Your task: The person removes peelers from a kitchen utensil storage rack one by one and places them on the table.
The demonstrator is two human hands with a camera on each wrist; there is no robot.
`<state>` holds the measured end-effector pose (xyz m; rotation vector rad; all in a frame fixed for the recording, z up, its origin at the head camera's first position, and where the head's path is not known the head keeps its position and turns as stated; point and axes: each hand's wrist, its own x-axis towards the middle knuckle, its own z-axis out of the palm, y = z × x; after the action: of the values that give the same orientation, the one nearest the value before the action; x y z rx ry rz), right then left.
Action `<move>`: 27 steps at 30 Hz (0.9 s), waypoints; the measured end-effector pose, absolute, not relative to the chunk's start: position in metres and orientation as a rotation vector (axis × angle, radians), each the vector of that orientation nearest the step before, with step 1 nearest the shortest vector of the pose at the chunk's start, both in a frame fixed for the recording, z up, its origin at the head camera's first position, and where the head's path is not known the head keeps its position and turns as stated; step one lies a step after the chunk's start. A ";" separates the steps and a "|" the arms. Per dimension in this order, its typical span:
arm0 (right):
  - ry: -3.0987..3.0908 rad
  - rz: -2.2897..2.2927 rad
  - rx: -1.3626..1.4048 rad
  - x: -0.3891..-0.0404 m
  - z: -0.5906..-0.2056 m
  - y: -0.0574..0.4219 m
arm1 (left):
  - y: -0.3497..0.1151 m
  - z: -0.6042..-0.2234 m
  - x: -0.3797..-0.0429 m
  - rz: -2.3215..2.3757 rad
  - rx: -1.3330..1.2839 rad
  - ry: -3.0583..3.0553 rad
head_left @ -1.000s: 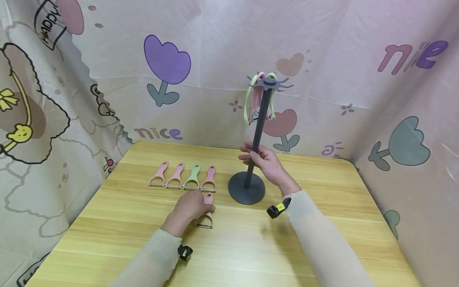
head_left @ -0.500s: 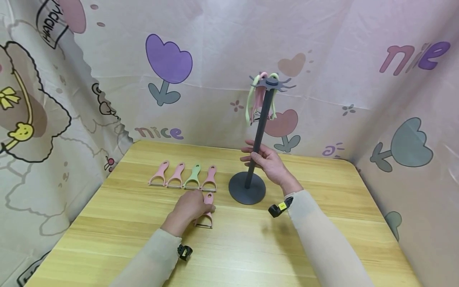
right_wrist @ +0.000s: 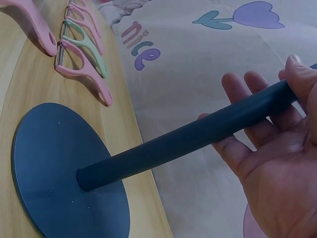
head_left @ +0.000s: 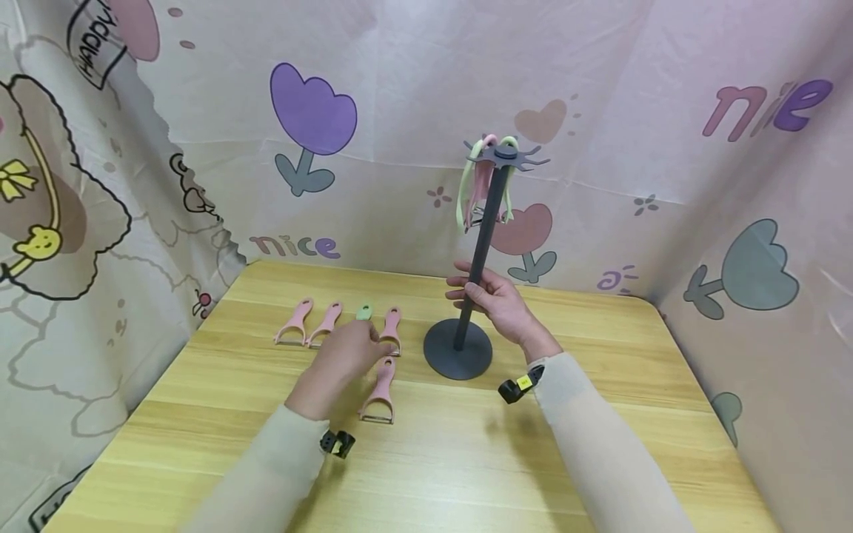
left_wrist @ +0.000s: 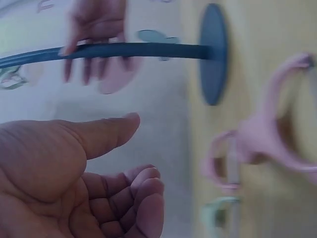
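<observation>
Farthest out on the left hand's outer side, a first pink peeler (head_left: 303, 314) lies on the counter (head_left: 453, 459), with a second pink peeler (head_left: 331, 314) just beside it. Both have their handles pointing away from the person and blades facing back, an orderly layout that probably keeps the handle holes clear and each piece easy to tell apart.

The left hand (head_left: 340, 357) is above the near side of this row, empty, its thumb apart from its loosely bent fingers. It hides the blade end of a green peeler (head_left: 363, 312); whether it touches anything there cannot be told. Just beyond its thumb side lies a third pink peeler (head_left: 392, 320), and nearer the person a separate pink peeler (head_left: 384, 379) lies with the same orientation.

Between the hands, the dark stand (head_left: 489, 222) rests on its round base (head_left: 440, 355). Above the right hand, pink and green peelers (head_left: 481, 180) hang from its hooks (head_left: 531, 157).

The right hand (head_left: 503, 300) grips the pole, thumb nearer and fingers behind, presumably to steady a tall, top-loaded shape.
</observation>
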<state>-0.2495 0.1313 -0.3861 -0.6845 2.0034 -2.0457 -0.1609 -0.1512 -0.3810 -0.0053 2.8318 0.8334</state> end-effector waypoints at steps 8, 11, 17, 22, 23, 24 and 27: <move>1.989 -2.049 -0.705 -0.251 -0.387 0.133 | -0.152 -0.328 -0.177 0.927 0.037 2.944; 1.979 -2.053 -0.702 -0.251 -0.388 0.133 | -0.147 -0.316 -0.180 1.000 0.069 2.996; 1.984 -2.040 -0.702 -0.251 -0.388 0.134 | -0.134 -0.295 -0.186 1.161 0.171 3.066; 1.985 -2.031 -0.697 -0.250 -0.388 0.134 | -0.122 -0.278 -0.191 1.279 0.252 3.088; 1.983 -2.032 -0.695 -0.250 -0.388 0.134 | -0.120 -0.275 -0.192 1.315 0.259 3.080; 1.980 -2.035 -0.692 -0.250 -0.388 0.134 | -0.118 -0.272 -0.192 1.350 0.264 3.071; 1.969 -2.045 -0.687 -0.249 -0.389 0.134 | -0.112 -0.265 -0.195 1.461 0.278 3.030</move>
<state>-0.2494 0.1336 -0.3886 -0.6874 1.9693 -2.0449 -0.1951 -0.1117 -0.2648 0.2776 3.0303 1.4607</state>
